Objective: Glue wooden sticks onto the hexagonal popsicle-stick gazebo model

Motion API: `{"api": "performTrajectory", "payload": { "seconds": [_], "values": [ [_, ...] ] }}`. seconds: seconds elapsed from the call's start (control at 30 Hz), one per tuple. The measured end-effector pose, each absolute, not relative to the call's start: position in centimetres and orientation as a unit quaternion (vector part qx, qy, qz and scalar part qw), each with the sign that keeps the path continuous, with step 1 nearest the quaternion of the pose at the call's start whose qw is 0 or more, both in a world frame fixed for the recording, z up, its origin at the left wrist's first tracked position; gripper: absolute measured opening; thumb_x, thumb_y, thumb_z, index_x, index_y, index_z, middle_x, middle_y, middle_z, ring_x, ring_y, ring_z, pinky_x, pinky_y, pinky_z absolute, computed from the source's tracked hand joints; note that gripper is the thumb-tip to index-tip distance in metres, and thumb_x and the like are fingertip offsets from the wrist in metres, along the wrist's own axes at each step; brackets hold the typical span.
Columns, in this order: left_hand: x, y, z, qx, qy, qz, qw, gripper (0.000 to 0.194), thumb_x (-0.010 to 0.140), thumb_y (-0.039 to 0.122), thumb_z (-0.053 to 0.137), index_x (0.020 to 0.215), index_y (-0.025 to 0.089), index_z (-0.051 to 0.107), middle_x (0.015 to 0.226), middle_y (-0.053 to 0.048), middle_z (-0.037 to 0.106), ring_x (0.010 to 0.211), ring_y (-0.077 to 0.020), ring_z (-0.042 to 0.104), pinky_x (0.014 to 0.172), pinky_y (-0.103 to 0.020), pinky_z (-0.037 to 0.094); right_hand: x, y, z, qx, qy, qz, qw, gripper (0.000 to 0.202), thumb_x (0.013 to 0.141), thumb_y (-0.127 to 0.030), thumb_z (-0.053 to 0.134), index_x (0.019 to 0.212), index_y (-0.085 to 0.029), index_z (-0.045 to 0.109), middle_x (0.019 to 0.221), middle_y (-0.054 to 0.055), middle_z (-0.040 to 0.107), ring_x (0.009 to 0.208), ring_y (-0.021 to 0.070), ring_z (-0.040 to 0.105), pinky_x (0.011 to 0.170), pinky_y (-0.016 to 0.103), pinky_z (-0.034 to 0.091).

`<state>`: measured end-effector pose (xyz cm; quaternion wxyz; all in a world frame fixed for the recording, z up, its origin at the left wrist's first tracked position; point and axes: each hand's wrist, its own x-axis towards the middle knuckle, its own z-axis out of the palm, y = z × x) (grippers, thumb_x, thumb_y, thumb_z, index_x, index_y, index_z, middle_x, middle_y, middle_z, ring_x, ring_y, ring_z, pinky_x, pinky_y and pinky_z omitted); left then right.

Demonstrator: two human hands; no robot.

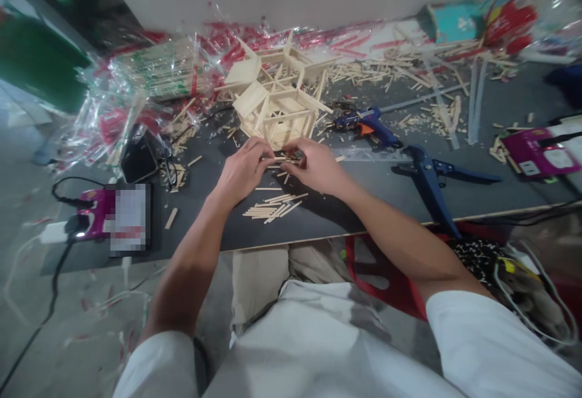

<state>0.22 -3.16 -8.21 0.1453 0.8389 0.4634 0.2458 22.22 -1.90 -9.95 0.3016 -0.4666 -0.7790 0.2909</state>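
Close together at mid-table, my left hand (244, 172) and my right hand (316, 166) are closed in a pinch at a thin wooden stick (280, 159) lying crosswise between them. The right fingertips are partly hidden by the hand's shape. Just beyond them stands a pale wooden stick structure (275, 97), with open frames, flat slatted panels and pointed tips at its top. Nearer the table's front edge lies a loose group of small cut sticks (275, 207). More sticks lie under and around my fingers.
A blue glue gun (370, 124) and a blue-handled cutter (427, 170) lie right of my hands. Purple power sockets (541, 152) sit far right, a phone (131, 219) at left. Bundled sticks in plastic wrap (159, 73) and scraps line the back.
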Motion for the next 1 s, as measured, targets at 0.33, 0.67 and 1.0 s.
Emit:
{"api": "performTrajectory", "payload": {
  "seconds": [0.33, 0.67, 1.0],
  "values": [
    [0.2, -2.9, -8.5, 0.825, 0.473, 0.262, 0.165, 0.009, 0.105, 0.023, 0.053, 0.101, 0.021, 0.061, 0.113, -0.008, 0.070, 0.114, -0.0242, 0.065, 0.102, -0.039, 0.052, 22.6, -1.4, -10.5, -0.459, -0.805, 0.264, 0.267, 0.019, 0.090, -0.017, 0.072, 0.108, -0.018, 0.070, 0.104, 0.009, 0.072, 0.095, 0.0243, 0.065, 0.087, 0.037, 0.049],
    [0.0, -2.7, -8.7, 0.816, 0.474, 0.280, 0.175, 0.007, 0.104, 0.023, 0.052, 0.102, 0.022, 0.058, 0.113, -0.009, 0.069, 0.109, -0.0243, 0.064, 0.096, -0.039, 0.053, 22.6, -1.3, -11.0, -0.463, -0.806, 0.249, 0.272, 0.016, 0.092, -0.013, 0.068, 0.106, -0.019, 0.070, 0.102, 0.008, 0.073, 0.091, 0.0226, 0.065, 0.083, 0.034, 0.048],
    [-0.1, -2.8, -8.2, 0.794, 0.438, 0.366, 0.210, 0.005, 0.101, 0.021, 0.057, 0.096, 0.022, 0.059, 0.104, -0.007, 0.066, 0.088, -0.0186, 0.063, 0.081, -0.034, 0.055, 22.6, -1.3, -10.6, -0.479, -0.802, 0.235, 0.268, 0.010, 0.089, -0.014, 0.074, 0.099, -0.018, 0.073, 0.095, 0.007, 0.074, 0.086, 0.0213, 0.066, 0.078, 0.032, 0.046]
  ]
}}
